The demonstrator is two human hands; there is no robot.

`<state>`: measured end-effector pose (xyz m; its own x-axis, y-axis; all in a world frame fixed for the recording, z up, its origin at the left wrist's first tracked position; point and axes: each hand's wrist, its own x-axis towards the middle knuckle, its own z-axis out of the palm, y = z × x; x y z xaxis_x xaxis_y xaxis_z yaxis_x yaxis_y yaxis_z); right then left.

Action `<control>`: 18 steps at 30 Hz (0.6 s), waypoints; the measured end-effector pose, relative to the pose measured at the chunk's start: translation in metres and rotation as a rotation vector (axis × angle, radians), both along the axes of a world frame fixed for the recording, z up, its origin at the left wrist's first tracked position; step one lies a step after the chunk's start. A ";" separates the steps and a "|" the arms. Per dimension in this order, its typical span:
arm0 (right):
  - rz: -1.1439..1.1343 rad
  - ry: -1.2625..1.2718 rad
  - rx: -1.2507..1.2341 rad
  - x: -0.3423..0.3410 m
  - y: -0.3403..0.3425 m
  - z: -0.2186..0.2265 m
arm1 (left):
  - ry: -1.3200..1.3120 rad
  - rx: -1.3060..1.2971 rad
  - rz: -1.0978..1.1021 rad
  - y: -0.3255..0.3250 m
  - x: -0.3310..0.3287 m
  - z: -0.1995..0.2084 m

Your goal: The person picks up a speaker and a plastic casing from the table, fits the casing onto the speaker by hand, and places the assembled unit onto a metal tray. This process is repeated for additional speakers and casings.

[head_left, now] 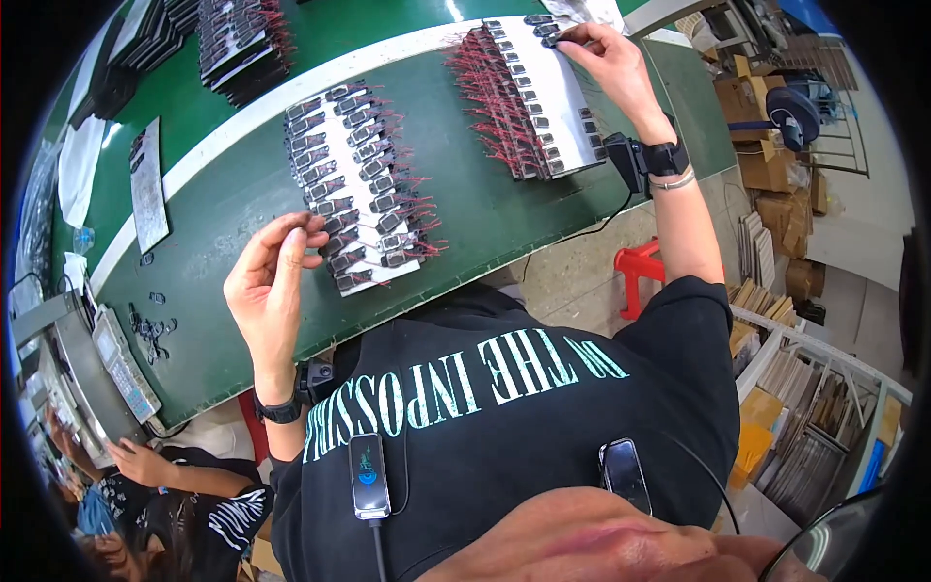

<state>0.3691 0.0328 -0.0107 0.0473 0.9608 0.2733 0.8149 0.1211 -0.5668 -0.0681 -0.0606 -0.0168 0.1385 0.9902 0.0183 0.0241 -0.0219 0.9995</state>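
Observation:
My right hand [613, 76] reaches to the far end of the right white board [572, 107]. Its thumb and forefinger pinch a small black part [551, 42] at that end. Small black rectangular parts line this board, and thin red wires [480, 97] fan out along its left side. Beside the near left edge of the left white board [357, 209] is my left hand [272, 276], its fingers curled and thumb drawn in. Whether anything is between those fingertips cannot be made out. Two columns of black parts with red leads [373, 150] cover that board.
Stacked boards with more wired parts [233, 48] stand at the far left. A narrow grey plate [148, 184] and loose black parts [150, 325] lie on the green table [456, 218]. A co-worker's hand [141, 461] is at lower left, by a machine with a keypad [124, 364]. A red stool [635, 272] stands right.

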 end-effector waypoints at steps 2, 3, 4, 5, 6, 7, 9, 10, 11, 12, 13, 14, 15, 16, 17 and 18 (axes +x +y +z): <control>-0.048 -0.034 0.015 -0.005 -0.006 0.006 | 0.007 0.012 0.045 0.000 -0.008 -0.004; -0.076 -0.052 0.018 -0.006 -0.010 0.009 | 0.011 -0.004 0.042 0.001 -0.016 -0.006; -0.080 -0.049 0.000 -0.003 -0.016 0.015 | 0.071 0.039 0.112 0.004 -0.028 -0.008; -0.018 -0.086 -0.049 0.003 -0.020 0.022 | 0.139 0.079 0.198 0.004 -0.042 -0.009; 0.059 -0.120 -0.095 0.011 -0.022 0.026 | 0.212 0.119 0.297 0.001 -0.053 -0.010; 0.160 -0.088 -0.171 0.015 -0.024 0.024 | 0.247 0.100 0.357 -0.004 -0.066 -0.010; 0.269 -0.049 -0.332 0.019 -0.043 0.028 | 0.449 0.073 0.470 -0.013 -0.098 -0.011; 0.259 -0.097 -0.355 0.012 -0.058 0.034 | 0.486 0.041 0.470 -0.012 -0.111 -0.021; 0.231 -0.143 -0.340 0.003 -0.067 0.037 | 0.537 0.005 0.485 -0.012 -0.121 -0.029; 0.150 -0.171 -0.323 0.001 -0.077 0.038 | 0.642 0.016 0.462 -0.008 -0.124 -0.037; 0.143 -0.189 -0.299 0.001 -0.081 0.034 | 0.748 0.021 0.434 -0.009 -0.129 -0.040; 0.110 -0.223 -0.277 0.003 -0.082 0.030 | 0.819 0.080 0.397 -0.010 -0.128 -0.047; 0.139 -0.213 -0.284 0.005 -0.076 0.024 | 0.878 0.138 0.346 -0.013 -0.124 -0.051; 0.150 -0.188 -0.323 0.005 -0.072 0.018 | 0.893 0.123 0.361 -0.020 -0.126 -0.049; 0.148 -0.180 -0.365 0.011 -0.069 0.019 | 0.913 0.146 0.264 -0.022 -0.121 -0.048; 0.141 -0.173 -0.405 0.014 -0.067 0.020 | 0.928 0.173 0.163 -0.022 -0.116 -0.047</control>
<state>0.3834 -0.0341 0.0095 -0.1049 0.9855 -0.1334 0.8931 0.0343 -0.4486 -0.1845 -0.0830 -0.0642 0.0321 0.9925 0.1183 0.8205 -0.0938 0.5639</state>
